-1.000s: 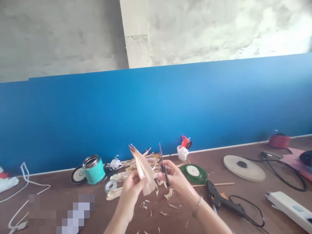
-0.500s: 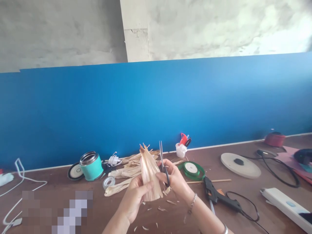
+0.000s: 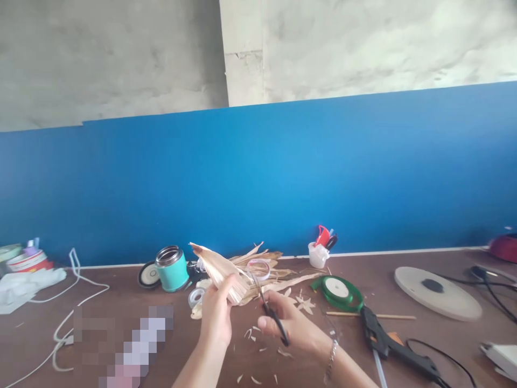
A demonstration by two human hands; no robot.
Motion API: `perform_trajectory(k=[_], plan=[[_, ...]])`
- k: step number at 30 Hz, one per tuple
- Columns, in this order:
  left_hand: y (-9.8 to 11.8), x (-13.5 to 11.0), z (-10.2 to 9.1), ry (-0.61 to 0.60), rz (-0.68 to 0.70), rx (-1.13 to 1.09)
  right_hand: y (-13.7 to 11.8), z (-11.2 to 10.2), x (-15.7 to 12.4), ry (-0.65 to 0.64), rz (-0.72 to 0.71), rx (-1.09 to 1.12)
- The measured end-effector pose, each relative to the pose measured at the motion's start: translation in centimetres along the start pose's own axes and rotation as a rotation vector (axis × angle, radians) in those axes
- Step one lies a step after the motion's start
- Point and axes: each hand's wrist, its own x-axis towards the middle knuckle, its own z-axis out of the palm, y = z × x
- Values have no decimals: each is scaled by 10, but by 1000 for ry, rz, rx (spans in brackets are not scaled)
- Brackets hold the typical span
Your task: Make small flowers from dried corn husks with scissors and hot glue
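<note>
My left hand pinches a dry, pale corn husk whose pointed brown tip leans up to the left. Black-handled scissors are gripped in my right hand, their blades pointing up and left, just right of the husk and apart from it. Behind both hands lies a pile of more husks, with a tape ring in front of it. A star-shaped cut piece rests beyond my right hand. Small husk scraps are scattered on the brown table below.
To the right are a green ribbon spool, a thin stick, a black glue gun with its cord, and a round lid. A teal container and tape roll stand left. A white cup is by the blue partition.
My left hand has tilted the husk leftward. My right hand has moved away from it with the scissors, which swung from upright to leaning left. The view has turned left.
</note>
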Motion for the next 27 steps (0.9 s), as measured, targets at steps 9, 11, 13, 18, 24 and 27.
perform_trajectory(k=[9,11,13,18,24,27], plan=[[-2,-11,7,15,-17,4,14,16,4,-56,44,42],[-4,-11,7,7,-26,13,14,17,4,-47,43,47],[-7,-11,6,-1,-26,21,13,17,3,-37,46,51],[-9,-11,6,-9,-30,40,12,18,3,-16,67,43],[-8,-16,10,71,-35,63,11,19,4,5,84,32],[-7,-17,10,73,-45,59,11,20,4,14,88,50]])
